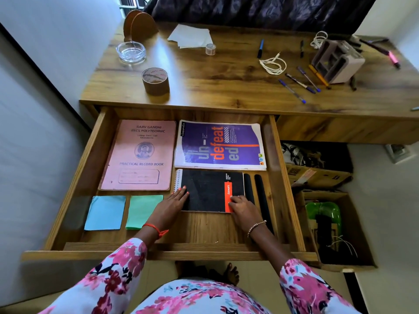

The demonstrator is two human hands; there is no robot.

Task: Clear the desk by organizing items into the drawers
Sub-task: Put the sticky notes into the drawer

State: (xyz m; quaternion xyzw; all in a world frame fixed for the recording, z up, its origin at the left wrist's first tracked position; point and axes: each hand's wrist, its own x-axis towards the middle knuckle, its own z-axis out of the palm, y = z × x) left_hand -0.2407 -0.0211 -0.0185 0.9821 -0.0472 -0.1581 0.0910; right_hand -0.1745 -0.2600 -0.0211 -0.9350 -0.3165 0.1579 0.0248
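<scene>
Two hands were in the open drawer (74, 177), both on the black spiral pad (208, 189). The pad lay flat on the drawer floor, right of centre, just below the purple notebook (220, 146) and just beside two black sticks (260, 196) on its right.

Left hand (172, 200): fingers straight and together, pressed flat on the pad's lower left part.

Right hand (241, 206): fingers bent over the orange band at the lower right corner. Could not tell whether they pinched the edge or only pressed on it.

Also in the drawer: pink record book (140, 155) at upper left, with a blue pad (105, 213) and a green pad (142, 209) side by side below it.

Step in hand, as judged: squaring the spiral pad into its place beneath the notebook; placement looked nearly done.

Task judged roughly half through. On the desk (215, 75) lay a brown tape roll (155, 80), glass dish (131, 52), loose papers (190, 36), white cord (273, 64), several pens (299, 83) and a tipped organizer (337, 61).

Next move would call for letting go of the pad, reaching up to the desk and picking a small item. Free floor showed along the drawer's front.
</scene>
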